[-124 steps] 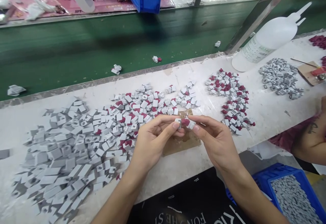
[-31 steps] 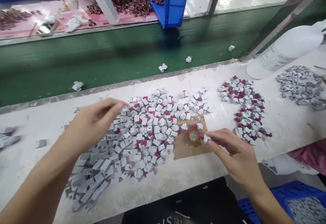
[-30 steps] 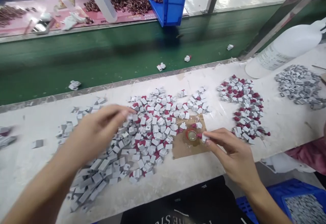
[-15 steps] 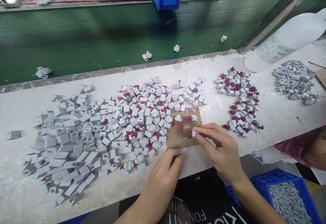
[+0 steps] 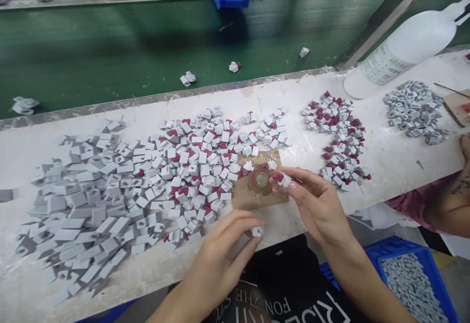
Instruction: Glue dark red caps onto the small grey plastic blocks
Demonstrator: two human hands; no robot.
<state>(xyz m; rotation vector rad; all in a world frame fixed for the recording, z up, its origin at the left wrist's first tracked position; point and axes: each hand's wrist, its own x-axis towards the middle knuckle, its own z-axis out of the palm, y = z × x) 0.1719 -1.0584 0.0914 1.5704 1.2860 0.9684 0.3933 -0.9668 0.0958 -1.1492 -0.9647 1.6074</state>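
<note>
Between the thumb and fingers of my right hand is a small white-and-dark-red plastic piece, lifted over the right edge of a brown cardboard square. On that cardboard sits a bottle cap with a red rim, apparently holding liquid. My left hand pinches a small grey-white plastic block near the table's front edge, its hollow end showing. To the left spreads a large heap of grey blocks. White pieces with dark red parts lie between that heap and the cardboard.
A pile of white-and-red pieces lies right of the cardboard, with grey parts beyond. A white bottle stands behind. A green belt runs along the back. Another person's arm is at far right; a blue crate sits below.
My right hand has drawn the white-and-red piece away from the cap and turned it. My left hand has risen slightly, now showing a grey-white block at its fingertips. The view has shifted right.
</note>
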